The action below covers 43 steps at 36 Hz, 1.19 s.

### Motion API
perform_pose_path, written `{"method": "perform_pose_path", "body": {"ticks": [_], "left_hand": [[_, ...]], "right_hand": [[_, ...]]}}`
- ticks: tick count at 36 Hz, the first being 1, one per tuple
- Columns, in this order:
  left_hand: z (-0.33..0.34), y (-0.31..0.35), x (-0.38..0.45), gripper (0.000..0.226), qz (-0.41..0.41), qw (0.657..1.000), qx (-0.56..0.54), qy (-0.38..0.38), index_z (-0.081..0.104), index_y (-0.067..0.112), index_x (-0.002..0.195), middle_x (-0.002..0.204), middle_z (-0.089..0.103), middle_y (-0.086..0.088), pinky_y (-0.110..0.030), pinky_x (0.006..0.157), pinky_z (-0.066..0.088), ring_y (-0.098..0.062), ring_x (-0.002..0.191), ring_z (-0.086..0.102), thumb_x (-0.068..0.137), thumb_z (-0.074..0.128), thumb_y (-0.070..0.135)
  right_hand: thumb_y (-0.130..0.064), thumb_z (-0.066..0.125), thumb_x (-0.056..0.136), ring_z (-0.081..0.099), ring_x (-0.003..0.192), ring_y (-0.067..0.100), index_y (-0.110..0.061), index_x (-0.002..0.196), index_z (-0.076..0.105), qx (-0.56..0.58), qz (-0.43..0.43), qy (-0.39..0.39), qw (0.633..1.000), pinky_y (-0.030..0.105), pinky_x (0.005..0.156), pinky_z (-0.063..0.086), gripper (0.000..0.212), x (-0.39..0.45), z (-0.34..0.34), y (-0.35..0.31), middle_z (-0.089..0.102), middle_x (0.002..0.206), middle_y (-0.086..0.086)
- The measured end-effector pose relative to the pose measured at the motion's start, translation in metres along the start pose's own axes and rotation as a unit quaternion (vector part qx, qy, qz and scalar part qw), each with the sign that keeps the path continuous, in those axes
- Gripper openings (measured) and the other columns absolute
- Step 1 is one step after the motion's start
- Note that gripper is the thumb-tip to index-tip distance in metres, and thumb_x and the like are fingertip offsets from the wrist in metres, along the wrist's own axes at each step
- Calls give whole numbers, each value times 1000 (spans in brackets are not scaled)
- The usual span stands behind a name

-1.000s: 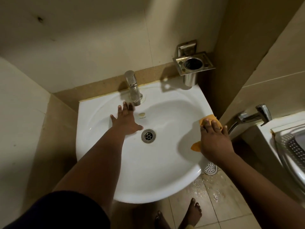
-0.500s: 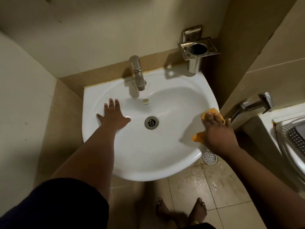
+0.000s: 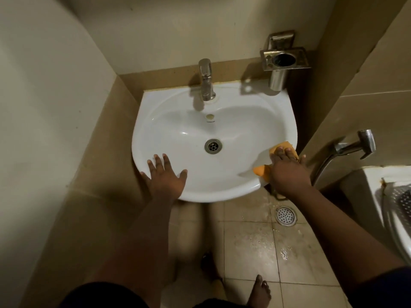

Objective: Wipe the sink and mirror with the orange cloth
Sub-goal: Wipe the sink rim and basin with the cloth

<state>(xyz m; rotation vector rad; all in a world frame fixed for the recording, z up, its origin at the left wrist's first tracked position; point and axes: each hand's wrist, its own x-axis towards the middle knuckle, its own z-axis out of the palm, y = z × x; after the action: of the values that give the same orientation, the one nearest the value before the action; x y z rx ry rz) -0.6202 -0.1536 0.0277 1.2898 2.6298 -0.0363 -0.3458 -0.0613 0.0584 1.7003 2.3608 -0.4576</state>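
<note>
1. Head view, looking down. White sink (image 3: 178, 121) fills the centre of the frame, mounted against a tan tiled back wall.
2. Left hand (image 3: 165, 175) lies palm down on the sink's near-left rim, lower centre-left of the frame. Fingers straight and spread, thumb out to the right, holding nothing.
3. Right hand (image 3: 287, 172) is at the sink's right rim, centre-right of the frame, pressing the orange cloth (image 3: 262, 170) against the rim. Fingers extended and close together on top of the cloth, not curled round it.
4. Cloth position: on the right edge of the sink, mostly under the right hand. One corner shows past the fingertips toward the upper right, another sticks out to the left of the palm.
5. Drain (image 3: 213, 146) sits at the basin's centre, between the two hands and apart from both.
6. Chrome tap (image 3: 206, 81) stands at the back rim, upper centre. Overflow hole (image 3: 210, 116) just below it inside the basin.
7. Metal tumbler holder (image 3: 282, 61) on the wall, upper right, above the sink's back-right corner.
8. Hand sprayer (image 3: 355, 146) on the right wall, just right of the right hand, not touching it.
9. Floor drain (image 3: 285, 216) in the tiled floor, lower right, below the right forearm. Wet marks on the tiles round it.
10. One bare foot (image 3: 259, 292) at the bottom edge.
11. Mirror not in frame.
</note>
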Motion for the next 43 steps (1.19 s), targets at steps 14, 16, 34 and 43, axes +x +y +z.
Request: {"method": "perform_pose_path", "body": {"ticks": [14,16,34,43], "left_hand": [[24,33,-56,61,66,996,-35,51,13,19,148,157,13,-5,-56,112,-5,-28,145,3,95,14,50],[26,37,-61,61,89,995,-34,42,13,19,148,157,12,-4,-54,112,-5,-27,145,2,95,11,51],[28,32,-75,77,129,976,-149,90,18,15,147,156,14,-6,-36,115,-3,-23,145,7,86,0,57],[16,7,-75,63,75,933,-309,170,37,8,140,146,38,-12,-25,109,25,-24,138,31,95,23,49]], "right_hand": [[-22,43,93,12,145,26,-8,148,18,18,-216,-1,976,48,115,3,63,-62,35,-86,18,155,13],[-21,39,95,6,145,26,-8,149,13,5,-227,9,974,48,115,-2,61,-66,39,-93,12,157,13],[-6,31,73,63,103,43,8,106,66,-42,-137,102,984,60,85,45,50,-49,54,-58,66,106,27],[-17,29,97,-4,145,32,-3,148,-2,-49,-278,12,959,46,114,-8,61,-66,62,-142,-1,156,19]]}}
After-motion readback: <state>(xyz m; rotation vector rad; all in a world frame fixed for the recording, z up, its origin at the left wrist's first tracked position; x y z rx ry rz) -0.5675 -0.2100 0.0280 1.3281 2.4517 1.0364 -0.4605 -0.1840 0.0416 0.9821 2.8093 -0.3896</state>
